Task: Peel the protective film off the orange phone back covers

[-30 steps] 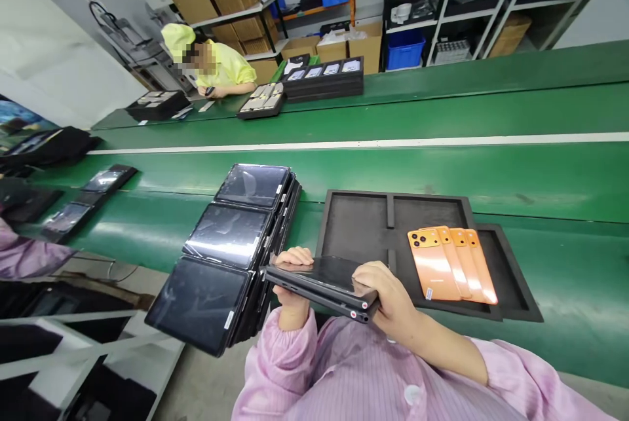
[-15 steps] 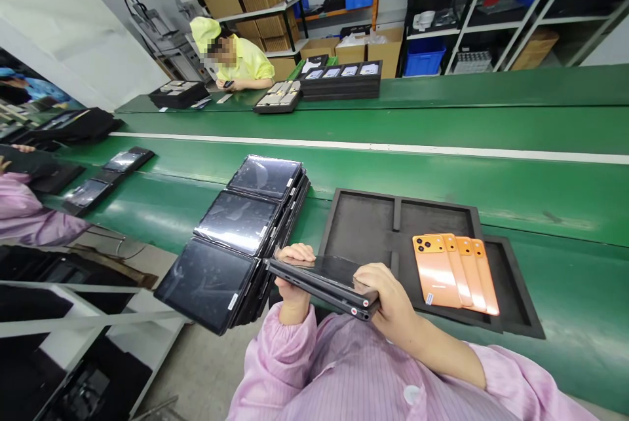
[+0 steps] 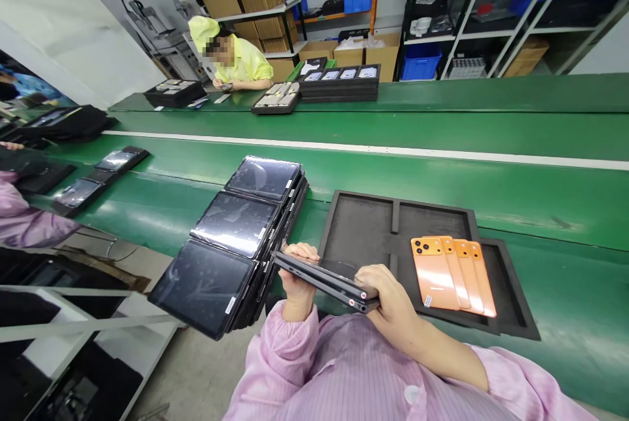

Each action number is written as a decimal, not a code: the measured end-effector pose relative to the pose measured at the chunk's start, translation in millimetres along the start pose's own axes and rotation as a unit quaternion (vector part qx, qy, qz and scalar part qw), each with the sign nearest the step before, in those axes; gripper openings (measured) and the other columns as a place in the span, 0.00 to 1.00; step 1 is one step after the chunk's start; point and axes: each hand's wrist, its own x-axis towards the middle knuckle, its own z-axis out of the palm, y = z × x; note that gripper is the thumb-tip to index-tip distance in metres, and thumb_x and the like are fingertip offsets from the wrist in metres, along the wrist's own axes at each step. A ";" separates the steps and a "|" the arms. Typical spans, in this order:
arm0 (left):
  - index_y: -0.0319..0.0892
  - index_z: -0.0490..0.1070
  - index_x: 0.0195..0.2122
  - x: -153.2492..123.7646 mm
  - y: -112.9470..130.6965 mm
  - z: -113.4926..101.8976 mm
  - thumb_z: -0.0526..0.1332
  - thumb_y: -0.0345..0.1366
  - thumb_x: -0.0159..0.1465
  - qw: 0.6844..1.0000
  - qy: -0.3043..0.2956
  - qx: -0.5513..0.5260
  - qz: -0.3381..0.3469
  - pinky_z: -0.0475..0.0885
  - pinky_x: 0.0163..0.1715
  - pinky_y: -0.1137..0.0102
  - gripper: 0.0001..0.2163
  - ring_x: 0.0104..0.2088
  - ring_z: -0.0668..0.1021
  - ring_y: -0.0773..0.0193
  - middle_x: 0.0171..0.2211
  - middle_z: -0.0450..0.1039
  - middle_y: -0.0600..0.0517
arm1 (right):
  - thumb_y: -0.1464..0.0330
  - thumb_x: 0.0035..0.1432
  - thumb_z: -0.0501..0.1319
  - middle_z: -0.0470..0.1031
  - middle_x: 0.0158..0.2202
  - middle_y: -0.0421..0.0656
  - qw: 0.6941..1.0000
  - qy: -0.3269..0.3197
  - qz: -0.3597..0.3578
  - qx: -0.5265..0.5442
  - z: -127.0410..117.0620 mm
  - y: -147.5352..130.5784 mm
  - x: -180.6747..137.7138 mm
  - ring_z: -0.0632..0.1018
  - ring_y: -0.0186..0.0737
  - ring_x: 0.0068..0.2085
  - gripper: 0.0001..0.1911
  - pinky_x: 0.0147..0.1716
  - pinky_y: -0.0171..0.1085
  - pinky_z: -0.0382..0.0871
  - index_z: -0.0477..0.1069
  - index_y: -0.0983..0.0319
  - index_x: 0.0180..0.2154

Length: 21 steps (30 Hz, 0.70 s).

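Observation:
Two dark tablets point(image 3: 327, 279), one on top of the other, are held between my hands in front of my chest. My left hand point(image 3: 299, 270) is closed round their left end, thumb side up. At the right end my right hand point(image 3: 386, 293) grips them, near small round red-and-white stickers on their edges. To the left stand stacks of tablets point(image 3: 236, 221) with glossy film on their screens, close to my left hand. On the right lies a black foam tray point(image 3: 361, 215) with wide compartments. Several orange phones point(image 3: 435, 274) overlap on its right part, camera side up.
Under the tray a second black tray point(image 3: 515, 296) sticks out to the right. A green bench point(image 3: 491, 195) with a white line runs across. Opposite, a co-worker in yellow point(image 3: 246, 61) sits by trays of parts point(image 3: 278, 99). Another person's pink sleeve point(image 3: 34, 221) shows at far left.
The held tablets have tilted so their top face shows less, and both hands have turned with them. The tablet stacks and orange phones have stayed in place.

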 end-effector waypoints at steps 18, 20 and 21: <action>0.43 0.59 0.16 -8.1 -9.8 22.3 0.40 0.68 0.56 0.955 0.108 -0.166 -0.220 0.58 0.19 0.69 0.33 0.17 0.61 0.69 0.15 0.54 0.55 | 0.65 0.66 0.47 0.76 0.42 0.48 0.990 -0.134 -0.037 -0.021 -35.0 -41.4 41.8 0.76 0.44 0.40 0.15 0.38 0.42 0.73 0.64 0.60 0.50; 0.43 0.59 0.16 -12.0 -10.5 27.5 0.40 0.68 0.56 0.945 0.118 -0.181 -0.246 0.59 0.19 0.69 0.32 0.16 0.62 0.69 0.15 0.54 0.55 | 0.67 0.66 0.46 0.77 0.39 0.47 0.988 -0.143 -0.043 -0.035 -38.2 -45.9 49.5 0.77 0.43 0.36 0.13 0.34 0.41 0.74 0.67 0.60 0.46; 0.43 0.59 0.16 -14.0 -10.7 29.8 0.41 0.68 0.56 0.938 0.125 -0.190 -0.261 0.60 0.19 0.69 0.32 0.16 0.62 0.69 0.15 0.54 0.55 | 0.68 0.66 0.47 0.77 0.37 0.46 0.987 -0.150 -0.045 -0.040 -39.3 -48.1 53.1 0.77 0.42 0.34 0.13 0.32 0.40 0.74 0.68 0.59 0.44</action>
